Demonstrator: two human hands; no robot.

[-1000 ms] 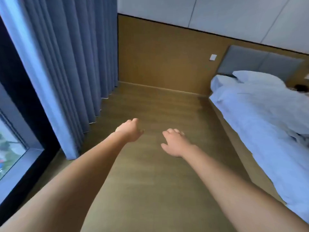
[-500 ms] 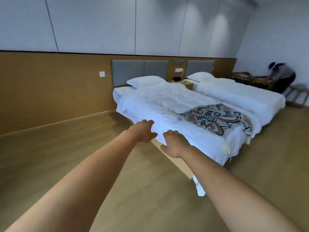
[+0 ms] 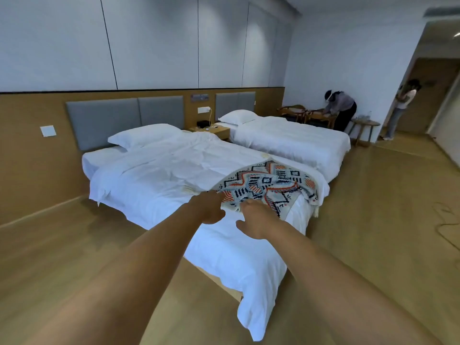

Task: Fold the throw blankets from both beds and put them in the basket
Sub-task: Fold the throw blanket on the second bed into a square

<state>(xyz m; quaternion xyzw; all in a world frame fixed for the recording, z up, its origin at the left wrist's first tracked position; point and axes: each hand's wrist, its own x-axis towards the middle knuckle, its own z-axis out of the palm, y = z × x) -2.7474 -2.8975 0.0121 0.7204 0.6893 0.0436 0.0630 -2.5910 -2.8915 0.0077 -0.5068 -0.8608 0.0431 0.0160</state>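
The throw blanket (image 3: 268, 186), patterned in black, orange and pale blue zigzags, lies spread across the foot end of the near bed (image 3: 174, 170), on top of the white cover and reaching to the bed's near side edge. Both bare arms stretch out toward that edge. The left hand (image 3: 208, 207) has its fingers curled under and hidden behind the back of the hand, right at the blanket's near border. The right hand (image 3: 254, 219) is just beside it, thumb out, fingers loosely bent with the tips over the fringe. I cannot tell whether either hand grips or even touches the cloth. A second bed (image 3: 291, 139) stands beyond, and two people (image 3: 341, 108) are at the far wall.
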